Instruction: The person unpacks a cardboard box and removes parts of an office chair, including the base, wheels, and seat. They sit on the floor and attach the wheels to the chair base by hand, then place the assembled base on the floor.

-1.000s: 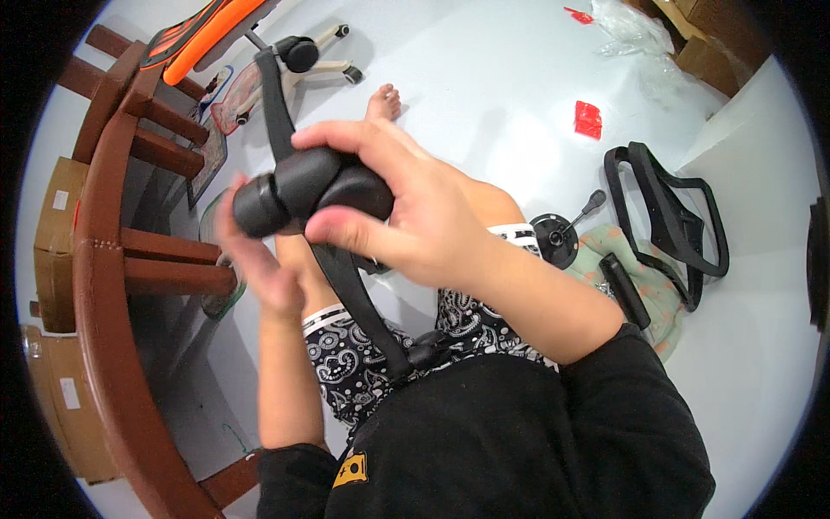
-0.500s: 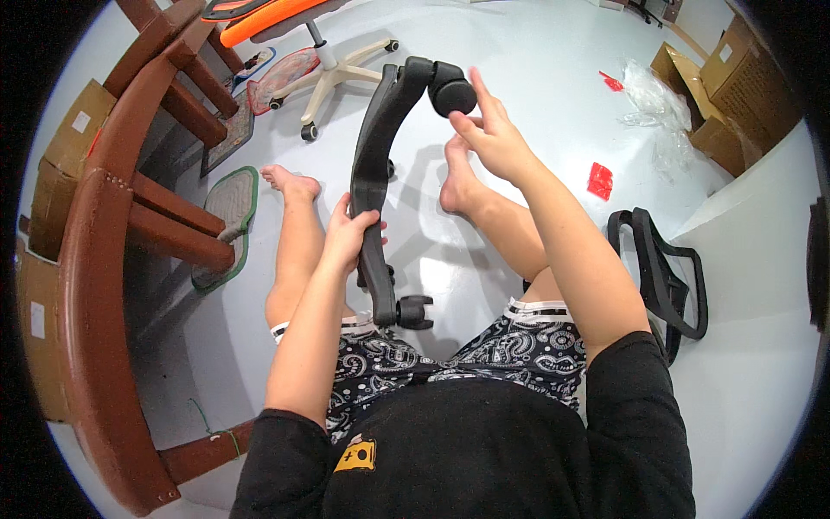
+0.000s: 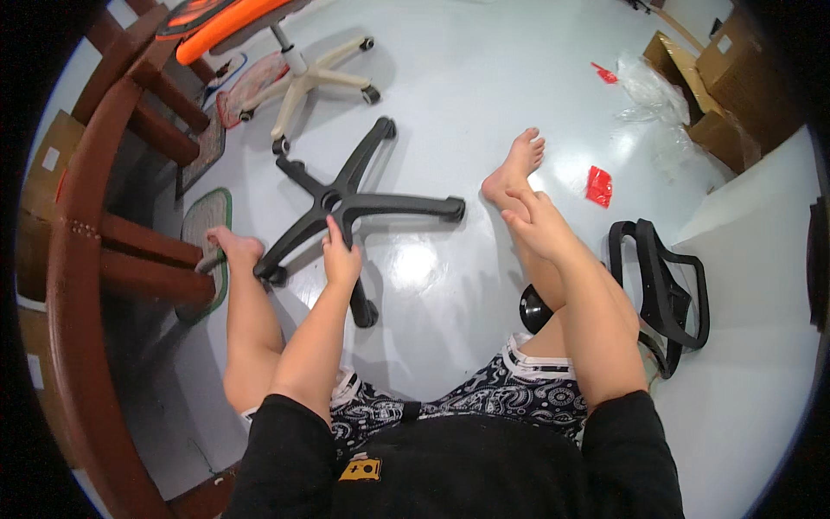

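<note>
A black five-legged chair base (image 3: 393,205) stands on its casters on the floor, its hub ring facing up. My left hand (image 3: 341,259) is over the near leg, close to the hub. Its index finger is stretched out; the other fingers are partly hidden, and I cannot tell whether the hand touches the leg. To the right, apart from the base, my right hand (image 3: 540,227) is open and holds nothing, its fingers spread above my right shin.
A black armrest-like frame (image 3: 657,285) lies at the right, near a round black part (image 3: 536,307) by my leg. An orange chair (image 3: 298,82) with a cream base stands at the far left. Brown beams (image 3: 78,303), red packets (image 3: 598,186), clear plastic (image 3: 661,104) and cardboard boxes (image 3: 743,82) surround me.
The chair base has gone from being held upright on edge between my hands to standing flat on the floor. My right hand has left it and moved down and right. My feet have moved apart.
</note>
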Demonstrator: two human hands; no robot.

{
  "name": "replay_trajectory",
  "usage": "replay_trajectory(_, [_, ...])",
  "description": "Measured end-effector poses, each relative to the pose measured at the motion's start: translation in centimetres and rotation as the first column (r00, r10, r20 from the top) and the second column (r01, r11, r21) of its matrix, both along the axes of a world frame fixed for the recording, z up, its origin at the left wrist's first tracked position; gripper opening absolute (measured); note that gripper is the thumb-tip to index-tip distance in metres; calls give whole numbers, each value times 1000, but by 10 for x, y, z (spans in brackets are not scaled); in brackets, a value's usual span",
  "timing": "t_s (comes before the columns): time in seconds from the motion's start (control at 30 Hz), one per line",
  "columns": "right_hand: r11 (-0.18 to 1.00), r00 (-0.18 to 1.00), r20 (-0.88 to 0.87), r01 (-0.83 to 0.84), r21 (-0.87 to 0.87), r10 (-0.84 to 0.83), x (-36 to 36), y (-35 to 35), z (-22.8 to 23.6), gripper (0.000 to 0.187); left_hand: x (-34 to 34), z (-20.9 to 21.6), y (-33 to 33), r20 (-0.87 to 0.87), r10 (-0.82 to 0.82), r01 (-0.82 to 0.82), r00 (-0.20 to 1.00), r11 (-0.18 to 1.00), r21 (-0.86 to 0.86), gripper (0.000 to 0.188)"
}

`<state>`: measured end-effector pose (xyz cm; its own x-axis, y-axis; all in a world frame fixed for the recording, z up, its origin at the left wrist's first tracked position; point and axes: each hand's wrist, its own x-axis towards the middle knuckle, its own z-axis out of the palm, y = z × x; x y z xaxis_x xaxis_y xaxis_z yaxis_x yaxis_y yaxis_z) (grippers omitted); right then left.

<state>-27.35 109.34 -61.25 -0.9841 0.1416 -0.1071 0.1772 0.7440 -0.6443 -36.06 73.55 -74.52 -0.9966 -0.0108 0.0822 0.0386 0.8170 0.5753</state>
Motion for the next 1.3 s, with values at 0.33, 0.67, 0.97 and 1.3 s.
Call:
replay_trajectory(0.33, [927, 769, 541, 175, 331, -339, -19, 42, -51, 84, 16, 46, -28, 205, -353, 309, 913, 926, 218, 58])
replay_trajectory(0.67, [492, 842, 17, 331, -805, -539, -87, -68, -60, 85, 28, 65, -112, 62, -25, -5, 998, 898, 439, 36])
replay_trajectory(0.97, [592, 888, 398, -452, 668, 229, 64, -131, 60, 65, 33, -3, -150, -208, 439, -330, 874, 851, 409, 24])
replay_trajectory(1.3, [575, 791, 577, -574, 583, 205, 81, -114, 21, 70, 43, 16, -129, -127, 323, -330, 938, 943, -39, 39])
